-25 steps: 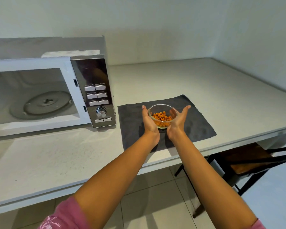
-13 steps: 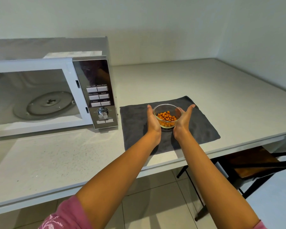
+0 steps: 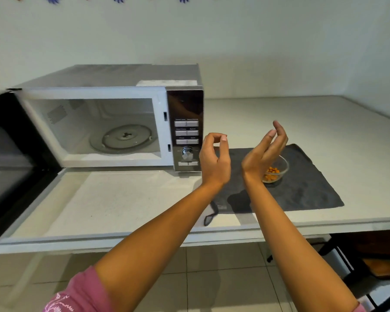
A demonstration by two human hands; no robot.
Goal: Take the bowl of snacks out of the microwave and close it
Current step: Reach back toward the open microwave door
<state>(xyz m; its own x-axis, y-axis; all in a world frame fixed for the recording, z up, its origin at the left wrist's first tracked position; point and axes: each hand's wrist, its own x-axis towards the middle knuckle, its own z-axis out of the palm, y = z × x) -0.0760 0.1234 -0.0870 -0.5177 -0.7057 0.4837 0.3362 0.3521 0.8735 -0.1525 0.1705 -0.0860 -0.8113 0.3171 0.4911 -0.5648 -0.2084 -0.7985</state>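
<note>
Head view: both hands' fingers loosely curled, empty — bowl [image 3: 277,171] on mat [image 3: 306,188]; microwave [image 3: 113,122] open.

- Microwave [image 3: 113,93]: white, black panel, centre left.
- Cloth [image 3: 302,188]: dark grey.
- Snacks [image 3: 271,172]: orange, clear bowl [image 3: 283,167].
- Sleeve [image 3: 77,293]: pink, white pattern, lower left.
</note>
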